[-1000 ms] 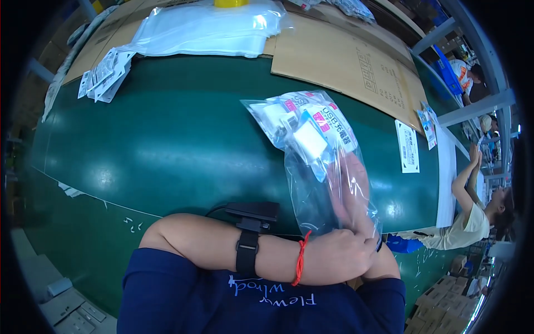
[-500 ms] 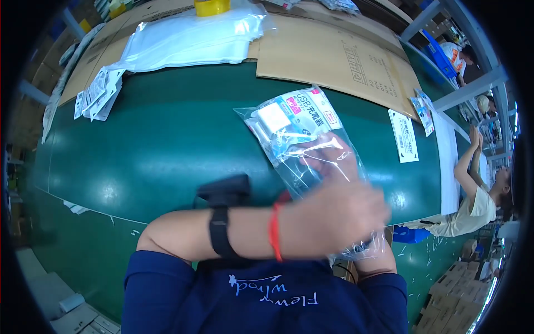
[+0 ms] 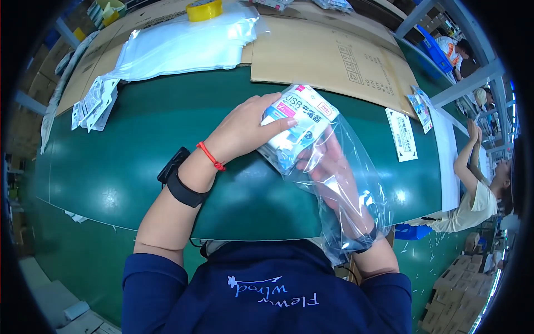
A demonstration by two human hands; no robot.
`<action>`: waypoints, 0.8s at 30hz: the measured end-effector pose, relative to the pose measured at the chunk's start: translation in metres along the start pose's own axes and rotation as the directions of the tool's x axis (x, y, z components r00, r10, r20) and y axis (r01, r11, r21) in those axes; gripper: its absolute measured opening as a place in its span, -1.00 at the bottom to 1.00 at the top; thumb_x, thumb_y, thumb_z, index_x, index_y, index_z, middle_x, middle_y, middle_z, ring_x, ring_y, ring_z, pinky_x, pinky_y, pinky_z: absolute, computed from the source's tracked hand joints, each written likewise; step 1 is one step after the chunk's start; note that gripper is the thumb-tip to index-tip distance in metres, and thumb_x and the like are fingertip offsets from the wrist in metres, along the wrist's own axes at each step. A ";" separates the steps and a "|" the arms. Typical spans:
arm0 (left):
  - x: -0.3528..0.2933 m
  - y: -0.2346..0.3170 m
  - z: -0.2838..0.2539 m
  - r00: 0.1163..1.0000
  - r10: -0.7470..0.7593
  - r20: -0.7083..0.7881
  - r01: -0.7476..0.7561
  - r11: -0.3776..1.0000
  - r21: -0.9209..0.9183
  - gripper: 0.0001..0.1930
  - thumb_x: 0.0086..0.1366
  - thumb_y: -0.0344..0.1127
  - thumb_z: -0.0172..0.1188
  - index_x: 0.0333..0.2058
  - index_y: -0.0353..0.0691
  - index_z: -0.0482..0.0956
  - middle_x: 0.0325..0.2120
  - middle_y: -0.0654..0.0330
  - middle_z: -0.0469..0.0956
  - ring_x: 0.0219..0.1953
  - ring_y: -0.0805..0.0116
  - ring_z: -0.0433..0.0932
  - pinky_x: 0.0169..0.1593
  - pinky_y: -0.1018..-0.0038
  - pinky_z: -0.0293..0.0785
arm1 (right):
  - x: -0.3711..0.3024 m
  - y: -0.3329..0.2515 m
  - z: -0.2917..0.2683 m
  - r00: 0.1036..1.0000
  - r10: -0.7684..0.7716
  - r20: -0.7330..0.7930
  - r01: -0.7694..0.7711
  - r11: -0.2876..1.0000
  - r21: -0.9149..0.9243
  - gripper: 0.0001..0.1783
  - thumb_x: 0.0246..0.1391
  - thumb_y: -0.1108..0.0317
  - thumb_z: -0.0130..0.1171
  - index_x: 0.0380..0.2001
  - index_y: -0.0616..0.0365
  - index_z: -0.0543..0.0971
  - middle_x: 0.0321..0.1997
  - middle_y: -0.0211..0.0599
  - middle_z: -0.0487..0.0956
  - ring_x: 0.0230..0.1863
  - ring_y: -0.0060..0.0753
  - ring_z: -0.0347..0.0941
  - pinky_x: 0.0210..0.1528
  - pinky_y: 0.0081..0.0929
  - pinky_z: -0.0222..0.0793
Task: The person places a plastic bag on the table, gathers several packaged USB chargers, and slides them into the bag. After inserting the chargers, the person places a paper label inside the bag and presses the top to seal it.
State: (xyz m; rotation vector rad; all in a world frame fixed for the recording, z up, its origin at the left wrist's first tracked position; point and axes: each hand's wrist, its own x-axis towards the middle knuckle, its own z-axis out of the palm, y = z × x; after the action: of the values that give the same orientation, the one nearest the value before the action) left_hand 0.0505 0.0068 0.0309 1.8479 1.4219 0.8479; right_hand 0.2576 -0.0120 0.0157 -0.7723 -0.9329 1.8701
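A stack of charger packs, with white, pink and light blue cards, is held up over the green table, partly within a clear plastic bag. My left hand grips its left side, thumb across the front and the other fingers mostly hidden along the edge. Through the clear film, my right hand shows at the lower right of the packs, its fingers bent against them. The loose bag drapes down along my right forearm. Whether that hand is inside the bag or behind it, I cannot tell.
Clear bags lie stacked at the back left, with a yellow tape roll on top. Flat cardboard covers the back. Printed cards sit at left, a white label at right. A co-worker is beyond the right edge.
My left hand has swung from across the near edge, by the bag's lower end, up to the packs and now grips them. My right hand stays at the packs.
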 end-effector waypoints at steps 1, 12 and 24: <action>0.001 -0.004 0.001 1.000 -0.001 0.005 0.001 0.998 -0.056 -0.36 0.26 0.00 0.14 0.13 -0.42 0.32 -0.04 -0.04 0.48 -0.03 0.24 0.47 0.05 0.44 0.36 | 0.001 0.003 -0.001 1.000 -0.012 -0.008 0.012 0.999 0.040 -0.41 0.21 0.35 0.05 0.25 0.26 0.15 -0.08 -0.22 0.50 -0.25 -0.43 0.51 -0.26 -0.55 0.47; 0.003 -0.010 0.000 0.962 -0.228 0.152 0.275 0.816 -0.509 -0.43 0.35 0.01 0.01 0.09 -0.40 0.39 -0.16 0.10 0.55 -0.18 0.44 0.49 -0.06 0.54 0.40 | 0.013 -0.005 -0.020 0.983 0.072 -0.166 -0.078 0.996 -0.034 -0.58 0.14 0.30 0.16 -0.01 0.34 0.42 -0.17 -0.27 0.55 -0.28 -0.50 0.52 -0.23 -0.56 0.48; 0.005 -0.012 0.009 0.984 -0.151 0.098 0.180 0.839 -0.514 -0.41 0.39 0.01 -0.05 0.16 -0.41 0.30 -0.03 0.07 0.50 -0.02 0.41 0.44 0.07 0.55 0.32 | 0.021 -0.002 -0.020 0.996 0.034 -0.085 -0.040 0.997 -0.070 -0.61 0.14 0.33 0.17 -0.02 0.31 0.43 -0.16 -0.30 0.55 -0.27 -0.55 0.51 -0.22 -0.60 0.47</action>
State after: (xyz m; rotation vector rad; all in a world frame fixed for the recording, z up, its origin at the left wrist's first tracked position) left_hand 0.0521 0.0132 0.0160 1.3039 1.1492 0.9720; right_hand 0.2652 0.0135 0.0040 -0.9097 -0.9429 1.8299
